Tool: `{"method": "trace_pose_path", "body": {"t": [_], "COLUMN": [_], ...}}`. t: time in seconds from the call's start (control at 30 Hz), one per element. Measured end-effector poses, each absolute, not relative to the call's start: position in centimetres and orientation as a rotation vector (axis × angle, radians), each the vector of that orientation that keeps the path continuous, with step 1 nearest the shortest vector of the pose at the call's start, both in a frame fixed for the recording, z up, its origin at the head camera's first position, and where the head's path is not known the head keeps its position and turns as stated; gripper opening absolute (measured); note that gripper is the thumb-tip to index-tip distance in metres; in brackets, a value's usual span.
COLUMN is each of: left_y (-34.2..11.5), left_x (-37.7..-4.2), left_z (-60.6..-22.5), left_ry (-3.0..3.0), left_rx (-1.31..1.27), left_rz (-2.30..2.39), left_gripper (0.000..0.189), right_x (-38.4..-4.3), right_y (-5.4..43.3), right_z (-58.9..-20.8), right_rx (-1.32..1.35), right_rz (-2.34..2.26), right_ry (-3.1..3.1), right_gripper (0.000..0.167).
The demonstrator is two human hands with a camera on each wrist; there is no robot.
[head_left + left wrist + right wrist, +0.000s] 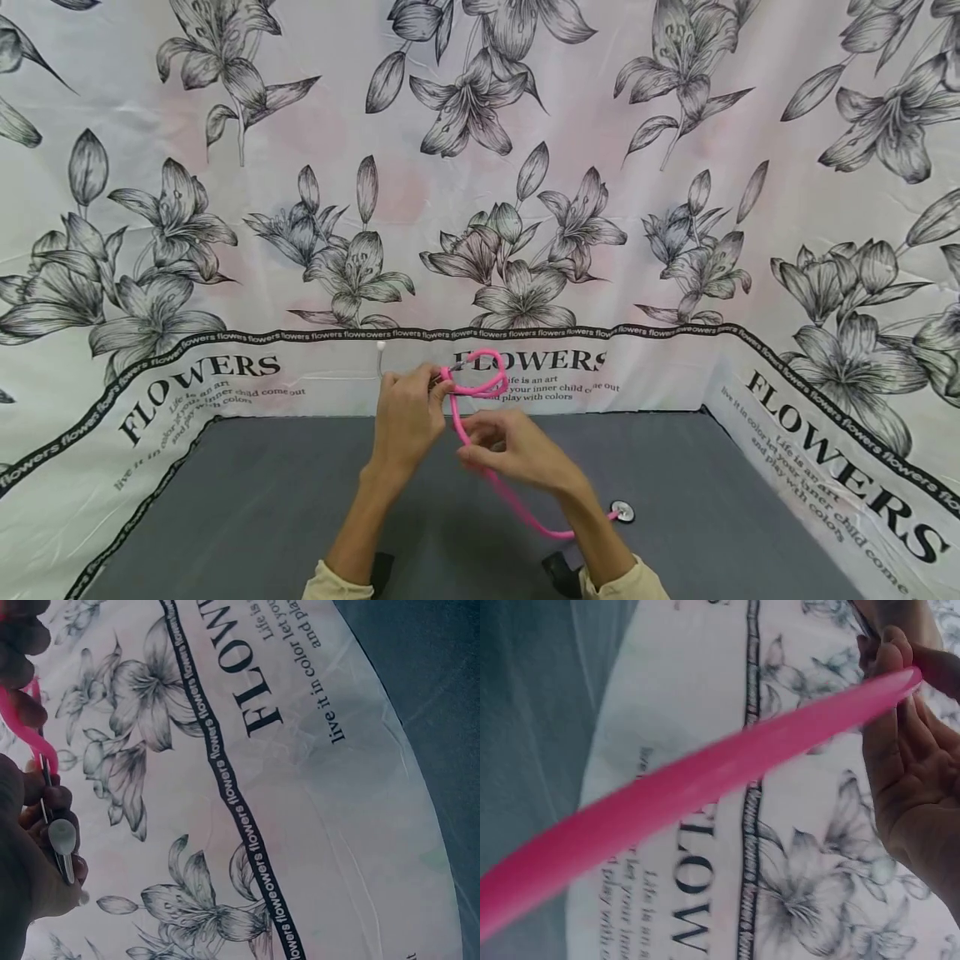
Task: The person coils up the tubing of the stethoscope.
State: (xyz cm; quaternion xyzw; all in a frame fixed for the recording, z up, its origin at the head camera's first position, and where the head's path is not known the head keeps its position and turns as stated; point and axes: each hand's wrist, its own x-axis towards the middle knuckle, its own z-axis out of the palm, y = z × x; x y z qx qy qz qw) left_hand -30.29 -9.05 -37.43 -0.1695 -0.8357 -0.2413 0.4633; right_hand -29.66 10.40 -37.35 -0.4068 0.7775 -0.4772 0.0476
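Observation:
A pink stethoscope is stretched between both hands above the grey table. My left hand grips its metal ear tubes, and in the left wrist view an earpiece sticks out beside the fingers. Beyond that hand the pink tubing forms a small loop. My right hand pinches the tubing below the loop between thumb and fingers. From there the tube sags under the right forearm to the round chest piece, which lies on the table. Close up, the tubing crosses the right wrist view.
The grey tabletop spreads under both forearms. A white cloth with printed flowers and lettering hangs behind the table and along its sides. Dark pieces show near the wrists at the bottom of the head view.

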Motion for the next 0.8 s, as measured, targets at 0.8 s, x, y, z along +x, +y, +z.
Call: {"method": "trace_pose_path", "body": {"t": [0.8], "left_y": [-7.6], "left_x": [-29.6], "left_z": [-37.6], "left_ry": [-2.158], "left_rx": [-0.661], "left_rz": [-0.143], "left_gripper": [0.017], "right_x": [-29.5], "right_y": [10.5], "right_z": [-36.7], "right_rx": [-1.374], "right_rz": [-0.824], "right_ry": [3.859], "right_gripper": [0.008]}}
